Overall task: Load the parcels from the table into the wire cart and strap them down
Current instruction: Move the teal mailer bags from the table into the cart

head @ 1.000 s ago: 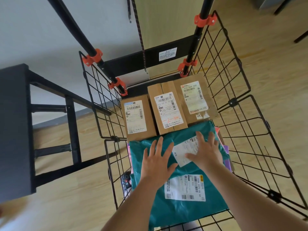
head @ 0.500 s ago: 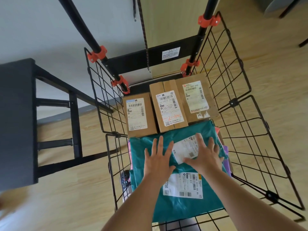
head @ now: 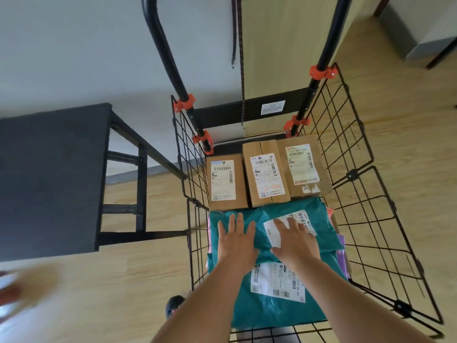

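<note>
Rightmost box's label (head: 302, 162) reads "570 009 040" (rest illegible).

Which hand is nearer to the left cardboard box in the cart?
Left. The left hand lies flat on the teal bag next to the left cardboard box; the right hand rests farther right, on the white label.

Upper teal mailer (head: 321, 219) lying flat under left hand (head: 237, 241) and right hand (head: 294, 240), lower teal mailer (head: 272, 310) beneath the wrists, three label-up cardboard boxes (head: 268, 174) side by side just past the fingertips, black wire cart (head: 371, 219) around all, dark strap cord (head: 242, 70) hanging beyond.
</note>
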`<state>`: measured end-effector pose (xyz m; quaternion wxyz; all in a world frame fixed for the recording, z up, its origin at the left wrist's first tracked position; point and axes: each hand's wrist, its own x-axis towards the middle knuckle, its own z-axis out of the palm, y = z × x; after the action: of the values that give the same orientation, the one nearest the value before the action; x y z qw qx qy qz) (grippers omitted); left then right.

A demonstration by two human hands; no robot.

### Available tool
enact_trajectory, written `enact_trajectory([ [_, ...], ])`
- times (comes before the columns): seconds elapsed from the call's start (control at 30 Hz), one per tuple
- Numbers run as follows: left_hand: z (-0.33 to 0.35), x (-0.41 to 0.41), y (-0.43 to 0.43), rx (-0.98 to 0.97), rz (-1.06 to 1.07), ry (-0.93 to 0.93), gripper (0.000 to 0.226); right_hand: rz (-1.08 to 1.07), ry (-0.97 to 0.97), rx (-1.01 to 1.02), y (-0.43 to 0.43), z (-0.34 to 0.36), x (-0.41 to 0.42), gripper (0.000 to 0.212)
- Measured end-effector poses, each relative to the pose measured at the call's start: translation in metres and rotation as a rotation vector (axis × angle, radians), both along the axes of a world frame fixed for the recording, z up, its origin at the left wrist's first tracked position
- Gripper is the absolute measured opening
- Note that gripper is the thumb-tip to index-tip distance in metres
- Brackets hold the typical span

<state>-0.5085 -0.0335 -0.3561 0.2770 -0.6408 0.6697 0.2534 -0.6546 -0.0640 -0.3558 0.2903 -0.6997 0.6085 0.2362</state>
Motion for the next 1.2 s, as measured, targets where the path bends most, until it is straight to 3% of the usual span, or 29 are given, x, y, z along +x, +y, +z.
enact_trajectory([
  [0.2, 0.040, 0.024, 0.004, -0.166, 0.010, -0.009, 0.063, 0.114, -0.033, -0.098, -0.004, 0.042, 0.029, 0.064],
  [0.4, 0.079, 0.062, 0.018, -0.385, 0.091, 0.058, 0.057, 0.158, -0.088, -0.275, -0.001, 0.085, 0.075, 0.028],
  [0.53, 0.104, 0.100, 0.045, -0.485, 0.191, 0.073, 0.063, 0.191, -0.132, -0.386, 0.021, 0.107, 0.118, 0.018],
  [0.8, 0.116, 0.196, 0.153, -0.494, 0.407, 0.014, 0.059, 0.458, -0.149, -0.451, 0.102, 0.132, 0.221, 0.021],
  [1.2, 0.103, 0.321, 0.328, -0.437, 0.702, 0.005, 0.062, 0.695, -0.170, -0.355, 0.250, 0.118, 0.366, 0.029],
])
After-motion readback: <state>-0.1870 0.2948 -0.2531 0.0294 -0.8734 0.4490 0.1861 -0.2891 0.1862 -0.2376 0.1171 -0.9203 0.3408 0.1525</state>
